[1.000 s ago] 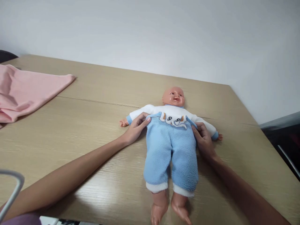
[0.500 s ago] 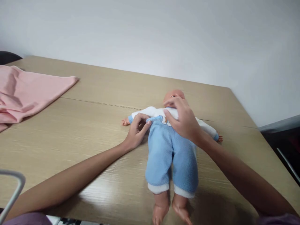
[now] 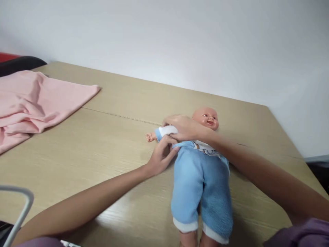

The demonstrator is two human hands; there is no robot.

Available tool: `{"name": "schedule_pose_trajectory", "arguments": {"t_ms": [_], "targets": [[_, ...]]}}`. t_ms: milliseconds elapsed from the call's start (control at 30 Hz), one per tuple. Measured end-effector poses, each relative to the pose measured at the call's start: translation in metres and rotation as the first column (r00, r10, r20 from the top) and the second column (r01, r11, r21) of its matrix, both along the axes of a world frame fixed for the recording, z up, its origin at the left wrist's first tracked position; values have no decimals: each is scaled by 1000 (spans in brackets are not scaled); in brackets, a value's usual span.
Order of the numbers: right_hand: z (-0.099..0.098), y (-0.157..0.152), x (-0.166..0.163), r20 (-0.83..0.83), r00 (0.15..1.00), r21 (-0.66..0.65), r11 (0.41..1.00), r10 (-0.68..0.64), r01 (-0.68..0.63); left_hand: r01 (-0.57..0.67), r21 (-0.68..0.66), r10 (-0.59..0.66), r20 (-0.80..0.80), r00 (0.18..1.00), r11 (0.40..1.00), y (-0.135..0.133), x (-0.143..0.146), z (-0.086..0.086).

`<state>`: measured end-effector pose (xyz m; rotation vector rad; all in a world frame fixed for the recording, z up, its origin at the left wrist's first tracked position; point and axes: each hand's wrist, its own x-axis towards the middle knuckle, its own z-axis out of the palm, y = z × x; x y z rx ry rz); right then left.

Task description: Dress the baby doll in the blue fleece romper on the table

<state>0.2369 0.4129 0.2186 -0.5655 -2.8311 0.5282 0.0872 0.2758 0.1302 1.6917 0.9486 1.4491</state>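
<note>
A baby doll lies on its back on the wooden table, dressed in a white top and light blue fleece trousers. My left hand pinches the trousers' waistband at the doll's side, fingers closed on the fabric. My right hand reaches across the doll's chest and presses on its white-sleeved arm and shoulder, fingers curled over it. The doll's small hand sticks out to the left. Its feet are cut off at the bottom edge.
A rumpled pink cloth lies at the table's far left. A dark chair back shows behind it. A grey metal bar curves in at the bottom left. A white wall stands behind the table.
My right hand has crossed from the doll's chest to its shoulder and sleeve on the left. My left hand has stayed at the waistband. The view has shifted, so the doll sits further right.
</note>
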Motion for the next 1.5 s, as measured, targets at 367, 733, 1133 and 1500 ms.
{"name": "schedule_pose_trajectory", "arguments": {"t_ms": [367,733,1133,1500], "targets": [[11,-18,56,-299,947,-353,935,-113,1,-107,369,152,-95,984,923,-6,-11,-26],[5,-36,57,-246,964,-148,987,-97,61,-116,331,54,189,980,937,4,2,-22],[14,-74,78,-81,928,-263,905,-365,333,-117,-297,221,346,912,948,15,7,-18],[-20,-67,82,-290,737,-93,784,-610,613,60,-451,138,393,909,891,46,0,-19]]}}
